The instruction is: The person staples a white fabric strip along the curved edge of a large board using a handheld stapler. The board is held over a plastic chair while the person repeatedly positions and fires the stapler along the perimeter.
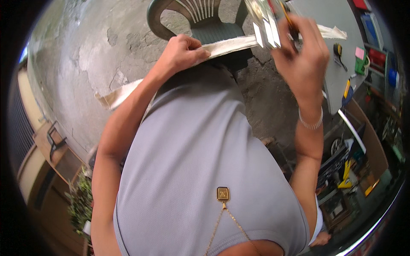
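Note:
A long, off-white cloth strip point(230, 46) runs slantwise across in front of me. My left hand point(181, 53) is closed on it, thumb pressing from above, and a loose end hangs to the lower left past my forearm. My right hand point(303, 55) is raised over the strip's right part, its fingers bent and blurred by motion. By those fingers show a thin orange stick-like thing point(287, 16) with a dark part and a shiny, white-striped object point(267, 27), too smeared to name. The strip's far right end rests on the grey table.
A green plastic chair point(213, 25) stands ahead on the cracked concrete floor point(102, 47). The grey table point(341, 85) at right bears a tape measure point(338, 50) and a blue-and-yellow tool point(347, 91). Shelves with assorted items line the far right. Plants point(79, 200) are at lower left.

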